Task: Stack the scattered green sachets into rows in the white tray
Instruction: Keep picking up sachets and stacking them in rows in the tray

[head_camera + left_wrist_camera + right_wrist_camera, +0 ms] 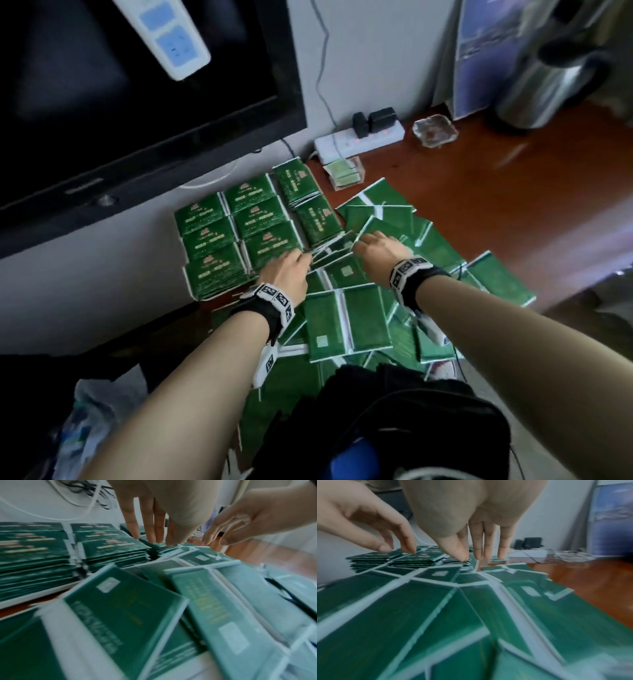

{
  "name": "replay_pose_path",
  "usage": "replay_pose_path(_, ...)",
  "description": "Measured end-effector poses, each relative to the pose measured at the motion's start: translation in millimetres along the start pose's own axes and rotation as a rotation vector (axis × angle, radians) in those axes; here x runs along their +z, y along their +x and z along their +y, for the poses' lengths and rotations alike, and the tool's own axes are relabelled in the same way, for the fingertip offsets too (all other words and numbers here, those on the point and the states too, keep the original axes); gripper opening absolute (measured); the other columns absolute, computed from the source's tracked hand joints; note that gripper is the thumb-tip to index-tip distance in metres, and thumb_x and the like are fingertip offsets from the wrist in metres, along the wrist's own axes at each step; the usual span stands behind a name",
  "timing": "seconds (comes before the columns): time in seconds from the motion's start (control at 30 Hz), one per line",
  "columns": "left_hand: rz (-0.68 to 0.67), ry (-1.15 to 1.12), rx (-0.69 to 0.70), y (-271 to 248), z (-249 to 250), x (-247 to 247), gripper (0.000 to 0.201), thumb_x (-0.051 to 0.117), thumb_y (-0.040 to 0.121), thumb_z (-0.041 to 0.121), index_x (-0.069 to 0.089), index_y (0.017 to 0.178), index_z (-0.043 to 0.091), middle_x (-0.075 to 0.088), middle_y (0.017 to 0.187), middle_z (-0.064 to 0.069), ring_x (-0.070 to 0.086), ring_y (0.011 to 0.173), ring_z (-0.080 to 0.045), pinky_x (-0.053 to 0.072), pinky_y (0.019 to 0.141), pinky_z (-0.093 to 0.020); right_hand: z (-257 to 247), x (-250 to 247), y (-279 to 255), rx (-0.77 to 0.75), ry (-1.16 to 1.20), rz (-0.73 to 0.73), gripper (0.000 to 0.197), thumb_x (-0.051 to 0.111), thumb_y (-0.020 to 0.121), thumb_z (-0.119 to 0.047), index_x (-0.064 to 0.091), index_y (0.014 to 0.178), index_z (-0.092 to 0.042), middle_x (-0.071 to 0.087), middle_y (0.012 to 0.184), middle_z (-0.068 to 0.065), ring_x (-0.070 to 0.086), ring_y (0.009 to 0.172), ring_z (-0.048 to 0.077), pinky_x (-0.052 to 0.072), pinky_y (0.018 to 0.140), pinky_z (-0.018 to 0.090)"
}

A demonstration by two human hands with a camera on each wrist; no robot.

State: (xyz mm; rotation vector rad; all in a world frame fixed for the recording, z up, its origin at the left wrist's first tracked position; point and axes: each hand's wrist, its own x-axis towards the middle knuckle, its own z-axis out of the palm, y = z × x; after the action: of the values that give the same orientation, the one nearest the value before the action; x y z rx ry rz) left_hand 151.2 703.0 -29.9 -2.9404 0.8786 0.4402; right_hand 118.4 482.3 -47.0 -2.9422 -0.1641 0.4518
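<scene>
Head view: my left hand [286,274] and right hand [378,248] meet over a small fanned bunch of sachets [330,251] at the near right corner of the stacked rows [239,233]. Left fingers [150,527] are straight and close together, tips pressing down on the bunch's edge; nothing curled round it. Right fingers [478,545] also run straight down, thumb tip [458,553] touching the top of the same bunch, other tips just beside it. Whether the right actually pinches a sachet I cannot tell, too blurred.

Rows: green sachets, printed face up, in neat piles several deep, two columns left of the bunch and a third column behind it. White tray [34,596] shows only as a pale rim under the nearest pile in the left wrist view.

Loose sachets [346,325] lie scattered on the counter [496,192] right of and nearer than the rows, plain side up, overlapping at all angles; some reach the counter's near edge.

Relative to the rows: black TV [137,102] behind-left, white power strip [359,138] with black plugs behind, glass ashtray [435,130] further right of that, steel kettle [548,78] far right at the back
</scene>
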Motion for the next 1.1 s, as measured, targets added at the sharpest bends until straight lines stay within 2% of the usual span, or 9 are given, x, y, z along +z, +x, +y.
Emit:
replay_pose_path(0.1,-0.019,-0.003,0.111,13.0,44.6,5.8,0.031,0.056,0.091,0.012,0.056,0.12,0.022,0.054,0.124,0.003,0.057,0.109,-0.023,0.051,0.085,-0.037,44.7,14.4,-49.2,0.166,0.074,-0.025,0.038,0.053,0.084,-0.007,0.06,0.121,-0.014,0.057,0.12,0.006,0.048,0.115,0.028,0.046,0.091,0.037)
replay_pose_path(0.27,-0.052,-0.027,0.248,33.1,119.8,12.3,0.033,0.053,0.092,0.011,0.055,0.122,0.024,0.054,0.123,0.003,0.055,0.11,-0.021,0.049,0.088,-0.037,106.9,39.0,-137.1,0.437,0.128,-0.039,0.041,0.052,0.083,-0.008,0.058,0.123,-0.013,0.056,0.124,0.008,0.049,0.117,0.03,0.048,0.092,0.041)
replay_pose_path(0.4,-0.057,-0.037,0.329,54.0,170.1,11.0,0.036,0.053,0.091,0.007,0.056,0.123,0.022,0.056,0.125,0.002,0.054,0.111,-0.02,0.048,0.09,-0.036,146.0,46.2,-176.1,0.568,0.158,-0.06,0.037,0.051,0.084,-0.005,0.059,0.12,-0.011,0.055,0.12,0.009,0.049,0.117,0.03,0.048,0.091,0.041)
replay_pose_path(0.53,-0.074,-0.034,0.355,73.7,211.3,6.3,0.031,0.053,0.094,0.013,0.056,0.123,0.022,0.057,0.124,0.002,0.056,0.107,-0.02,0.05,0.089,-0.038,181.2,45.1,-181.6,0.634,0.225,-0.02,0.037,0.051,0.089,-0.004,0.058,0.124,-0.013,0.052,0.12,0.008,0.048,0.114,0.029,0.05,0.088,0.041)
replay_pose_path(0.63,-0.113,-0.022,0.368,85.3,241.3,6.2,0.027,0.056,0.096,0.028,0.055,0.123,0.022,0.057,0.122,0.003,0.056,0.103,-0.018,0.051,0.083,-0.035,203.1,45.9,-177.0,0.675,0.303,0.013,0.033,0.053,0.092,-0.006,0.056,0.123,-0.013,0.05,0.115,0.007,0.05,0.111,0.028,0.053,0.086,0.041)
replay_pose_path(0.73,-0.202,0.003,0.372,94.1,269.7,9.2,0.04,0.064,0.09,0.046,0.052,0.122,0.025,0.055,0.118,0.005,0.054,0.1,-0.013,0.049,0.079,-0.03,220.2,48.0,-167.4,0.697,0.381,0.016,0.028,0.058,0.095,-0.016,0.054,0.122,-0.011,0.049,0.114,0.008,0.051,0.109,0.029,0.05,0.083,0.041)
replay_pose_path(0.83,-0.286,0.042,0.383,99.7,294.1,21.1,0.06,0.072,0.078,0.057,0.049,0.124,0.025,0.053,0.12,0.004,0.052,0.109,-0.016,0.048,0.088,-0.035,232.1,47.9,-157.6,0.707,0.46,-0.046,0.044,0.068,0.091,-0.032,0.048,0.123,-0.009,0.047,0.119,0.011,0.05,0.112,0.031,0.048,0.087,0.043)
replay_pose_path(0.97,-0.361,0.108,0.331,104.1,313.6,43.6,0.074,0.082,0.069,0.053,0.046,0.124,0.019,0.05,0.125,-0.001,0.05,0.114,-0.022,0.046,0.094,-0.042,239.0,53.6,-148.2,0.693,0.466,-0.074,0.063,0.077,0.082,-0.042,0.043,0.123,-0.009,0.045,0.123,0.012,0.047,0.114,0.033,0.048,0.09,0.046)
replay_pose_path(1.1,-0.371,0.102,0.283,108.8,314.4,55.5,0.071,0.084,0.069,0.047,0.044,0.12,0.018,0.051,0.123,-0.003,0.05,0.112,-0.023,0.046,0.092,-0.042,236.8,63.5,-141.7,0.686,0.504,-0.077,0.062,0.079,0.082,-0.033,0.04,0.122,-0.007,0.045,0.125,0.013,0.046,0.116,0.035,0.047,0.089,0.045)
